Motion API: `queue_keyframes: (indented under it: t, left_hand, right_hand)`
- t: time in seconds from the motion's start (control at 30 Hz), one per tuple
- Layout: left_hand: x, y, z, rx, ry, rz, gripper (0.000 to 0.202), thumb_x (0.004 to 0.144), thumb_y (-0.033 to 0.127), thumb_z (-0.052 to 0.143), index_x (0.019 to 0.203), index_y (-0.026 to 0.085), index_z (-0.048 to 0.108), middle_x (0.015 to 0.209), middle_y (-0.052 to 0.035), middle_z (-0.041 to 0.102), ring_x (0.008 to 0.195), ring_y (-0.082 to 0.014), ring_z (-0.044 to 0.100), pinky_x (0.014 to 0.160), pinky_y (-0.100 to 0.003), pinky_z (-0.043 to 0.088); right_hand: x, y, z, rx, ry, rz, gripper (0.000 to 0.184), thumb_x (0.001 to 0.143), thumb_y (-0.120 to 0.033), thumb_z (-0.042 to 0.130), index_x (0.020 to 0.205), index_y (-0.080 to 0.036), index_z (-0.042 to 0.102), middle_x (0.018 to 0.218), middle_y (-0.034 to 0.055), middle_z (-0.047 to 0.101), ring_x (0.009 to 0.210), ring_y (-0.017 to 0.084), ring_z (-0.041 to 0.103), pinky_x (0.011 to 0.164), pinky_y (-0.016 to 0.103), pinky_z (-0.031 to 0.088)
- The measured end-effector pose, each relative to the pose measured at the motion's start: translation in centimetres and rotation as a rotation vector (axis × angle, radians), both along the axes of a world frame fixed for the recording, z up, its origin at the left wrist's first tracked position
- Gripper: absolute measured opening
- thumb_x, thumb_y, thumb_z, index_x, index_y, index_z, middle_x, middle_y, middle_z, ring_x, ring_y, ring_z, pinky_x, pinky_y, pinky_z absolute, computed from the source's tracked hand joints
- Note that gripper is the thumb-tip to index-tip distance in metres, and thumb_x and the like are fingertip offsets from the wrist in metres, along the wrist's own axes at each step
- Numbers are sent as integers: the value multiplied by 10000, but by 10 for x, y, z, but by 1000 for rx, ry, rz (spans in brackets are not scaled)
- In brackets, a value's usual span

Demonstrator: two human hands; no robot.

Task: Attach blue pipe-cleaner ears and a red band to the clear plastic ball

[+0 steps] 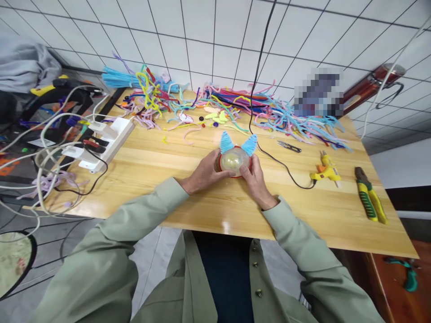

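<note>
Between my two hands is a round, see-through dome (232, 159) with a red rim, held just over the wooden table (208, 206). Two pointed ears made of blue pipe cleaner stand up from its far edge: the left ear (226, 143) and the right ear (249, 144). My left hand (209, 171) wraps the dome's left side, thumb along its near edge. From the right, my right hand (255, 180) grips it with the thumb pressed on the clear surface. What lies under the dome is hidden.
Heaped pipe cleaners (235, 98) line the wall side. Thread snips (289, 146), a yellow glue gun (325, 169) with a black cord, and pliers (369, 197) lie to the right. A power strip (109, 146) with tangled cables sits left. A red-brown flask (373, 87) stands at back right.
</note>
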State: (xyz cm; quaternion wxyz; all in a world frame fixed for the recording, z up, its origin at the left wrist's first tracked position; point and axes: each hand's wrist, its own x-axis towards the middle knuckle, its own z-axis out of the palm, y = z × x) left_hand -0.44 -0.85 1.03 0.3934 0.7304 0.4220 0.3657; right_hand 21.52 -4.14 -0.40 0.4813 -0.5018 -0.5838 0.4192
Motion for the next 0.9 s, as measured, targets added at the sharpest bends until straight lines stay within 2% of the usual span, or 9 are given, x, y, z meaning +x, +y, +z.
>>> queue_keyframes:
  t: [0.13,0.27,0.37,0.53,0.63,0.77,0.9]
  left_hand:
    - [0,0,0,32,23,13,721,870,688,898,1336,196,652,1300,-125,776,1189,-333,728,1043,-446,604]
    - [-1,1,1,7,30,2,715,895,734,846,1322,191,660,1253,-124,776,1125,-318,728,996,-430,605]
    - [-2,1,1,17,38,18,755,866,788,838,1297,192,664,1233,-120,773,1113,-322,723,976,-433,602]
    - [-5,3,-6,18,61,1,793,841,866,786,1262,207,660,1232,-124,770,1096,-338,726,985,-470,612]
    - [-7,6,-12,-20,140,46,832,790,946,746,1168,212,645,1104,-105,756,970,-336,701,904,-497,604]
    - [-11,9,-15,19,112,41,897,816,994,650,1239,203,646,1222,-135,756,1090,-368,694,1008,-536,580]
    - [-13,10,-16,-13,163,63,832,835,962,662,1196,213,654,1141,-106,761,1038,-351,693,955,-510,580]
  right_hand:
    - [1,1,1,23,-8,50,899,895,-864,754,1515,-250,538,1563,166,654,1460,390,630,1299,608,475]
    - [1,3,-1,-29,-71,28,853,882,-855,772,1456,-256,575,1494,149,687,1398,387,652,1264,621,502]
    - [1,4,-3,-11,-47,19,903,854,-904,760,1451,-253,575,1488,155,688,1402,387,651,1253,606,515]
    - [-2,3,0,-15,-60,9,925,813,-960,745,1382,-243,614,1374,158,729,1285,383,691,1179,586,560]
    - [-4,5,3,-50,-94,0,890,804,-959,754,1319,-243,632,1309,137,742,1200,363,701,1125,563,581]
    - [-5,7,3,-46,-108,3,915,806,-972,740,1313,-219,625,1322,145,730,1204,359,697,1117,546,579]
    - [-6,6,4,-31,-97,23,945,815,-991,709,1355,-222,615,1376,147,720,1270,363,686,1135,532,575]
